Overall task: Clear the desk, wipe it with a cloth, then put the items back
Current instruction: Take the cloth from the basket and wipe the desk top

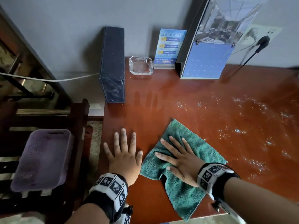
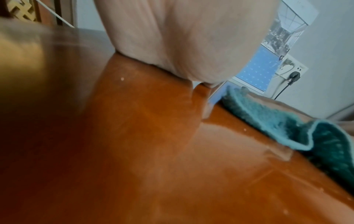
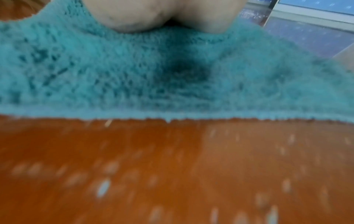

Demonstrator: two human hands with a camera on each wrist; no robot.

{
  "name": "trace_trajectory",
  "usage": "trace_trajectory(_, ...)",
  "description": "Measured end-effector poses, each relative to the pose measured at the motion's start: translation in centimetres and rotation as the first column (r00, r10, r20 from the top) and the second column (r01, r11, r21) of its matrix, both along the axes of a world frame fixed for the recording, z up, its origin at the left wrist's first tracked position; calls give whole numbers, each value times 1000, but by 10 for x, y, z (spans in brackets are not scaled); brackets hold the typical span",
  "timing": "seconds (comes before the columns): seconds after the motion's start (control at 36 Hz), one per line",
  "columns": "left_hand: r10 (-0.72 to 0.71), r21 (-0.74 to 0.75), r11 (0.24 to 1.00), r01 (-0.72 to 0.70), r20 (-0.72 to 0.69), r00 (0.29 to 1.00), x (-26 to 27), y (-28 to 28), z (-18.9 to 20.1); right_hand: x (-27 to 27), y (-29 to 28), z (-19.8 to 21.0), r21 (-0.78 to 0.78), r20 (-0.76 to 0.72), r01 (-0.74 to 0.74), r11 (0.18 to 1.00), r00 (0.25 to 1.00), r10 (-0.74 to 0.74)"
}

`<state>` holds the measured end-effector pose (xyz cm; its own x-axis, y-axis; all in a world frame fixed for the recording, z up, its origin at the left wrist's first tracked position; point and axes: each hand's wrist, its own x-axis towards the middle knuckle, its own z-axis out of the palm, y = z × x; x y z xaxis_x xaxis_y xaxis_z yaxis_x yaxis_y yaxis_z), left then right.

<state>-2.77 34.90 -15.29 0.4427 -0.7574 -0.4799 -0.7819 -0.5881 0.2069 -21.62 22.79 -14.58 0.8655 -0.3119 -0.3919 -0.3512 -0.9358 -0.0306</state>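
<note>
The right hand (image 1: 176,160) lies flat, fingers spread, on top of the fluffy teal cloth (image 1: 186,194) to push it over the shiny red-brown wooden worktop (image 1: 194,97), and the left hand (image 1: 124,157), flat and empty just beside it, is probably there to steady the person.

Bare left hand (image 1: 124,157) and right hand (image 1: 179,162), black wrist straps (image 1: 98,206), white blocks (image 1: 210,173) with black-and-white square markers
</note>
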Motion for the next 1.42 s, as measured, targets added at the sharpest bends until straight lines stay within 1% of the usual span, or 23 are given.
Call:
trace_trajectory(0.11, 3, -35, 999, -2, 36, 999, 1, 0, -10, 11, -9, 0, 30, -28, 21, 999, 999, -20)
trace_trajectory(0.19, 2, -77, 997, 7, 118, 993, 2, 2, -16, 16, -15, -2, 90, 23, 51, 995, 998, -54)
trace_trajectory(0.25, 23, -83, 996, -16, 89, 996, 2, 4, -18, 23, -19, -1, 84, 38, 70, 994, 997, -73)
trace_trajectory(0.36, -22, -160, 986, 37, 100, 995, 3, 4, -21, 38, -30, 2, 109, -27, 113, 988, 994, -110)
trace_trajectory(0.56, 19, -232, 973, 9, 117, 993, 2, 7, -28, 61, -44, 2, 95, -31, 177, 980, 984, -175)
trace_trajectory(0.64, 17, -229, 973, 10, 115, 993, 2, 7, -28, 70, -48, 1, 82, -41, 215, 973, 976, -213)
trace_trajectory(0.75, 10, -215, 976, 24, 155, 988, 3, 7, -28, 83, -52, 0, 73, -29, 252, 965, 968, -251)
trace_trajectory(0.97, 38, -259, 966, 24, 229, 973, 3, 8, -34, 110, -68, -8, 76, 16, 354, 932, 934, -357)
trace_trajectory(1.22, 37, -256, 966, 28, 247, 968, 4, 8, -37, 137, -87, -8, 77, 45, 449, 890, 891, -453)
trace_trajectory(1.31, 53, -261, 965, 12, 240, 969, 2, 8, -34, 143, -92, -8, 100, 53, 486, 868, 869, -492)
trace_trajectory(1.42, 111, -247, 967, -57, 210, 971, -3, 5, -27, 149, -99, -8, 118, 46, 528, 841, 843, -535)
